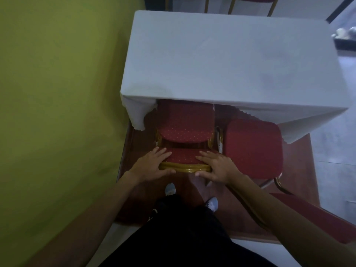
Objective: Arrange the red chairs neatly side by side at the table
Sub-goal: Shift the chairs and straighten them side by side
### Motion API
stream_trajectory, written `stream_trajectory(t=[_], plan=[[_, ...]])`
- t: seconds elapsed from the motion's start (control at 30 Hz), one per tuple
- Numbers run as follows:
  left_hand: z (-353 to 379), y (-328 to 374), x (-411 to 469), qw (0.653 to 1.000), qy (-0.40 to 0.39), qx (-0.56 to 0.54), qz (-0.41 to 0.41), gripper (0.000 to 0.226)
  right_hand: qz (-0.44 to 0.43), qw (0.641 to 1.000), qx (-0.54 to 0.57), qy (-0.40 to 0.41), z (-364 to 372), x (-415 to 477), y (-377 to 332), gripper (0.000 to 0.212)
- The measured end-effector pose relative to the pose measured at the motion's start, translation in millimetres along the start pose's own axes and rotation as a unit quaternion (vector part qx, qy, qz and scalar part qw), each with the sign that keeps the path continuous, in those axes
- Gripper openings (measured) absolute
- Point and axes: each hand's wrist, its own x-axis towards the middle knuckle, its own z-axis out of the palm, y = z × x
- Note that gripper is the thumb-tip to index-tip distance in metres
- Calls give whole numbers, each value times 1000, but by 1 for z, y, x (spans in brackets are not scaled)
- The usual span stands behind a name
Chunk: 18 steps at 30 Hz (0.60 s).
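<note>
A red dotted chair (185, 122) with a gold frame stands under the near edge of the table (227, 60), which has a white cloth over it. My left hand (152, 164) and my right hand (215, 166) both grip the top of its backrest (185, 158), fingers over the red padding and thumbs on the gold rim. A second red chair (252, 147) stands to its right, its seat farther out from the table and turned a little. The two chairs almost touch at their gold frames.
A green wall (57, 93) runs close along the left. My feet (192, 197) stand on a brown wooden floor strip behind the chair. A red surface (312, 214) lies at the lower right. More gold chair legs (206, 4) show beyond the table's far edge.
</note>
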Motion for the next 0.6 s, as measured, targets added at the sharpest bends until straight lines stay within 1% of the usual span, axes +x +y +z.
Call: stream_trajectory(t=[0.1,0.2,0.3,0.47,0.6], plan=[[-2,6,-4,1000,6,8,-3,109,13,1000,-14,-6,-1,-2,0,99],[-1,18,-5,1000,18,14,10,108,27,1000,-6,-6,0,-6,1,104],[1,41,-2,998,44,14,40,105,31,999,-5,4,-3,-19,11,108],[5,98,10,991,79,35,102,96,61,998,-9,23,-11,-69,54,100],[15,159,19,984,83,28,157,92,97,995,-19,26,-19,-127,99,102]])
